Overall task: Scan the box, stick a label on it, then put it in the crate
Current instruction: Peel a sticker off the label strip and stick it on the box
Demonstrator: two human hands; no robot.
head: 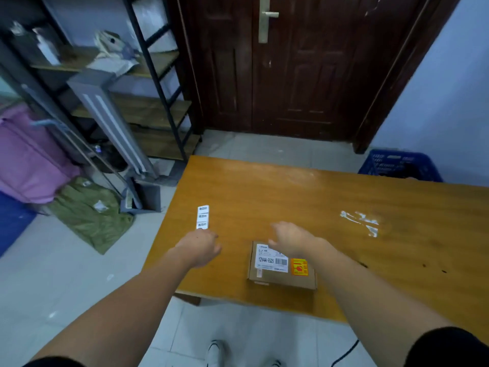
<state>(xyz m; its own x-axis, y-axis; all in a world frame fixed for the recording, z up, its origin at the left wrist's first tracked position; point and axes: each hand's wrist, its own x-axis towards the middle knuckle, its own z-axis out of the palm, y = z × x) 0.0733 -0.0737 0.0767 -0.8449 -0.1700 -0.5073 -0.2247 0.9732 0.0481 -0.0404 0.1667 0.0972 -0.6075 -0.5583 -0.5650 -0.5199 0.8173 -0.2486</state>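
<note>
A small brown cardboard box (282, 268) lies flat near the front edge of the orange wooden table (304, 197); it bears a white barcode label and an orange sticker. My right hand (289, 239) hovers just over its far edge, fingers spread, holding nothing. My left hand (199, 246) is to the left of the box, fingers curled on the near end of a white strip of labels (203, 217) that points away from me. A blue plastic crate (401, 166) stands on the floor beyond the table's far right edge.
White tape scraps (362, 221) stick to the table on the right. A metal shelf rack (148, 102), a pink suitcase (29, 160) and a green bag (90, 210) crowd the floor on the left. A dark wooden door (291, 67) is straight ahead.
</note>
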